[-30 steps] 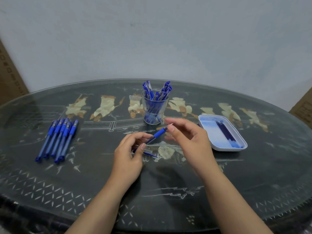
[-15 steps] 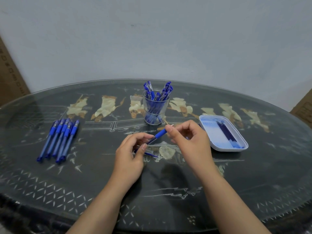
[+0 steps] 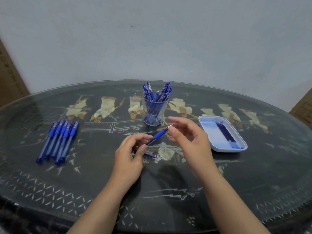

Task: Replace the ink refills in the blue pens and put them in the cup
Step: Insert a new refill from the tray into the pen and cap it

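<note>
The left hand (image 3: 129,157) is gripping the pen (image 3: 157,135), hiding its rear. The right hand (image 3: 192,142), pinching earlier, is opening beside the tip.

A dark oval table (image 3: 50,183) is filling the near side, pale inlaid figures (image 3: 104,107) running across its far half. A plain grey wall (image 3: 152,39) is standing behind, a left cardboard box (image 3: 10,78) and a right cardboard box (image 3: 303,107) showing at the edges.
</note>
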Available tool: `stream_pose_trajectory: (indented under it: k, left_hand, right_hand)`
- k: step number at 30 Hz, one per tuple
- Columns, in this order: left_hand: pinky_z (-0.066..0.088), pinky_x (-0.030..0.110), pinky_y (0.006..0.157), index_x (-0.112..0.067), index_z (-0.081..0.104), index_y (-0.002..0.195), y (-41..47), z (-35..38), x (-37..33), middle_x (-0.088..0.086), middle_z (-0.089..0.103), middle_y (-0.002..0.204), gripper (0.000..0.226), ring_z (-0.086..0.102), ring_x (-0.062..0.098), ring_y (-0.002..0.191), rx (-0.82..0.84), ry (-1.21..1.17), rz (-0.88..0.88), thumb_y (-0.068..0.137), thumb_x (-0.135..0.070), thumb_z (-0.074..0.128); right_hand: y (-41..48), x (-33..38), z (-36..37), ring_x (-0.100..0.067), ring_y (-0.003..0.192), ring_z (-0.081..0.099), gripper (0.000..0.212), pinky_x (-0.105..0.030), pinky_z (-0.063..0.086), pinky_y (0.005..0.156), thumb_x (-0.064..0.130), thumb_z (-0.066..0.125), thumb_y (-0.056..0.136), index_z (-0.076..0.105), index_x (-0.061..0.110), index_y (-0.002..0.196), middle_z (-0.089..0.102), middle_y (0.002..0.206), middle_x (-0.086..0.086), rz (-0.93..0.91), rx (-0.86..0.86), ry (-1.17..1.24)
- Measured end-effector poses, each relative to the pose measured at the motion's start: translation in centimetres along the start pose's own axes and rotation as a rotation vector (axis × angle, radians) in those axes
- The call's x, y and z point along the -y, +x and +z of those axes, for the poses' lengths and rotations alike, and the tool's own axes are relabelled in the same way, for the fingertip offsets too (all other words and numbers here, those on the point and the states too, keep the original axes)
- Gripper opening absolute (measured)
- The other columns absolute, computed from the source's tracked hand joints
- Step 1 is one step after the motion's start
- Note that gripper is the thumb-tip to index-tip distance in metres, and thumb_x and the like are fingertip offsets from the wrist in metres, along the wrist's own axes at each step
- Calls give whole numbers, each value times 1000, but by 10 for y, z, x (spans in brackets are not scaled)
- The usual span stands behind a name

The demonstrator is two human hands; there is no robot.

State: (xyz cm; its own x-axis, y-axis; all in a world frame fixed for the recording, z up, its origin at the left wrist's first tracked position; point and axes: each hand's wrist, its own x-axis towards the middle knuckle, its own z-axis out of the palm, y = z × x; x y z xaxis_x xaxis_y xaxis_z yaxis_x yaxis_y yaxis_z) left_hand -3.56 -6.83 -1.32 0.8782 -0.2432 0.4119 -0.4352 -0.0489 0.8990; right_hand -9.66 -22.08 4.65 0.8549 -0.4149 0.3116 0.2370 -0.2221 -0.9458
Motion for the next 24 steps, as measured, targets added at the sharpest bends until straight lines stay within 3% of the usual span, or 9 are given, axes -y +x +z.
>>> stream_pose_trajectory:
  k: [4,8,12,15,20,24]
  left_hand:
    - [46,16,84,-38,69,97,0,0,1,-4,67,101,54,63,11,96,22,-8,4,88,13,56]
    - [44,14,84,-35,68,104,-2,0,-1,-1,65,101,53,61,12,96,57,11,49,87,14,58]
    - [43,10,82,-34,69,104,-1,0,-2,0,64,100,55,60,10,94,55,12,64,86,16,57]
    - [44,12,81,-37,69,102,0,0,-1,-1,64,99,57,60,10,93,38,5,57,86,16,56]
    - [43,10,80,-35,68,100,-1,-1,-5,-2,65,98,55,61,8,93,37,21,57,85,17,57]
    - [43,10,81,-36,68,99,-1,0,-4,-2,65,98,56,61,8,93,27,24,47,85,17,56]
  right_hand:
    - [0,1,2,-16,77,72,8,-29,60,74,8,67,91,72,14,94,76,86,-4,32,-14,49]
    - [1,2,3,-20,67,72,4,-31,61,66,8,69,88,66,7,89,74,76,-8,74,-52,127]
    - [-1,6,6,-28,69,72,25,-35,60,65,24,69,83,60,7,99,73,78,-15,115,-46,205]
    - [-2,8,6,-29,74,72,24,-41,62,71,16,60,94,62,15,118,72,85,-19,126,18,244]
    - [-3,4,5,-25,75,74,9,-29,59,69,18,66,89,68,9,91,75,79,-11,102,-3,150]
    - [-3,6,6,-28,74,74,32,-31,60,68,30,70,78,63,9,101,74,81,-14,131,-12,197]
